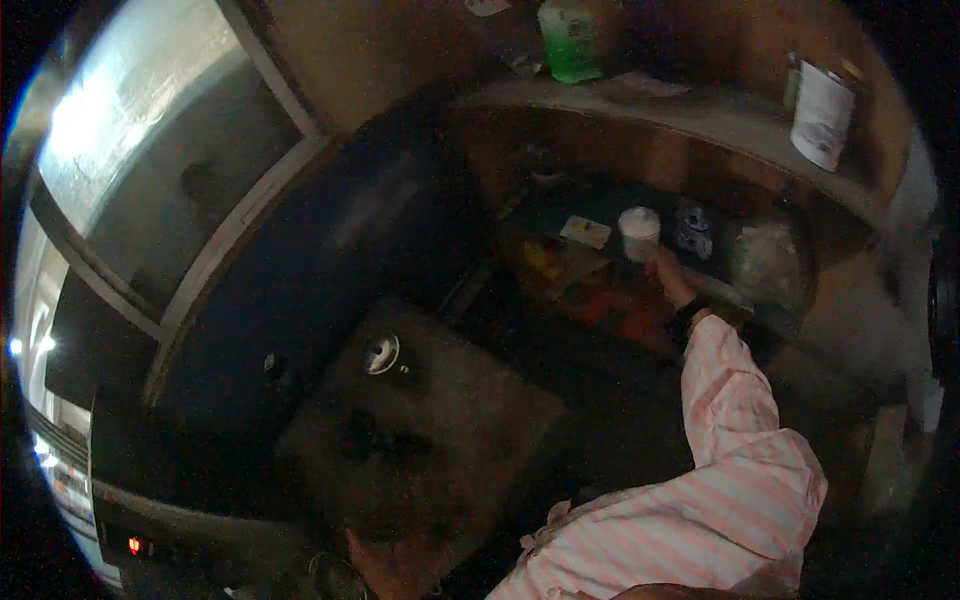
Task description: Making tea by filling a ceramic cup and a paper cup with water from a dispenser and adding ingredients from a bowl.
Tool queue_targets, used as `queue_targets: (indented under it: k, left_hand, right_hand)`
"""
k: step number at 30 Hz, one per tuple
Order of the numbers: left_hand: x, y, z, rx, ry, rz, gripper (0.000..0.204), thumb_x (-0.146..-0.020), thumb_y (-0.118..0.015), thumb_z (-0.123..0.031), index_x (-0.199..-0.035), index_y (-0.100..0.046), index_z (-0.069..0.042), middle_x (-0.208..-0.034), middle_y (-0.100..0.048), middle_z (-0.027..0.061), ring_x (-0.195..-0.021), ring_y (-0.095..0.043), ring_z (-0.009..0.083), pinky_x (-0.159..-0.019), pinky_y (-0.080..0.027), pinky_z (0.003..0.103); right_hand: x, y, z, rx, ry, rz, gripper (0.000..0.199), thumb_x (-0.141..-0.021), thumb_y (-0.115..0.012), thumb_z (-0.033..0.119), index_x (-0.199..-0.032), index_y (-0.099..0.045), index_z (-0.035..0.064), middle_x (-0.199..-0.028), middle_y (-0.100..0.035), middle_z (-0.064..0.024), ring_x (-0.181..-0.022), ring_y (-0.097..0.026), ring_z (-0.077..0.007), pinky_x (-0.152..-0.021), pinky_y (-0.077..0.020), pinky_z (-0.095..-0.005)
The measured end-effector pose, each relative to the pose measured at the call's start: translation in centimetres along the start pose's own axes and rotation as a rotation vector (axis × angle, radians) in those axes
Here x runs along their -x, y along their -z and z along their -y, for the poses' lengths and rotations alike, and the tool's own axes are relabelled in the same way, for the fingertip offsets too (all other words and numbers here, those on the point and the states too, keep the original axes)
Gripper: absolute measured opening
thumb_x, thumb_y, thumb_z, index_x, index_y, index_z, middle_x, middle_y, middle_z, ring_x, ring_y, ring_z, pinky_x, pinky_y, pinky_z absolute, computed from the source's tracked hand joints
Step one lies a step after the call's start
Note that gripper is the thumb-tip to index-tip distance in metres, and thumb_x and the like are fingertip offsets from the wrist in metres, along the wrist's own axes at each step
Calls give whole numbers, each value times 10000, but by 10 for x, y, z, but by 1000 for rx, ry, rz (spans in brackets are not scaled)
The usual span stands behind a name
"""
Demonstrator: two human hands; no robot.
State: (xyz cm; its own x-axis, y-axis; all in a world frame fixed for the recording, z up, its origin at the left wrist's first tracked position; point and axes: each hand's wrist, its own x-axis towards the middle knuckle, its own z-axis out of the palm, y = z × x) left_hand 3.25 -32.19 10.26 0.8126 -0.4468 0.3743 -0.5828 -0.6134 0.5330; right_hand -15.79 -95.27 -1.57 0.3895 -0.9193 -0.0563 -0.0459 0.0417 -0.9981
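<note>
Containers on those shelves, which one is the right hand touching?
The small white lidded jar on the lower shelf; the right hand reaches up to its base. The green container and white can stand on the upper shelf, untouched.

A: Upper shelf contents?
B: A green container (570, 40) at centre, a white cylindrical can (823, 115) at right.
A: Lower shelf?
B: A small card (585, 231), a dark patterned jar (692, 232), a crumpled clear bag (765, 262).

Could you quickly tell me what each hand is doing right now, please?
Left hand: not in view.
Right hand: at the white jar on the shelf; grip cannot be told.
</note>
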Motion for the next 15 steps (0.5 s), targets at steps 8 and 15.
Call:
queue_targets:
  k: [8, 15]
  left_hand:
    - [50, 58, 34, -337, 199, -158, 698, -789, -655, -245, -1331, -315, 36, -1355, -347, 217, -1259, -319, 360, -1038, -270, 433]
    - [123, 82, 44, -549, 366, -126, 673, -774, -668, -181, -1328, -338, 13, -1343, -378, 210, -1259, -321, 371, -1047, -253, 432]
  right_hand:
    - [-90, 25, -107, 240, 31, -182, 298, -927, -415, 360, -982, -575, 113, -803, -562, -21, -692, -525, -141, -611, -425, -318]
    - [-110, 2, -141, 510, 118, -109, 253, -900, -441, 292, -1000, -584, 109, -889, -559, -38, -799, -511, -163, -706, -401, -327]
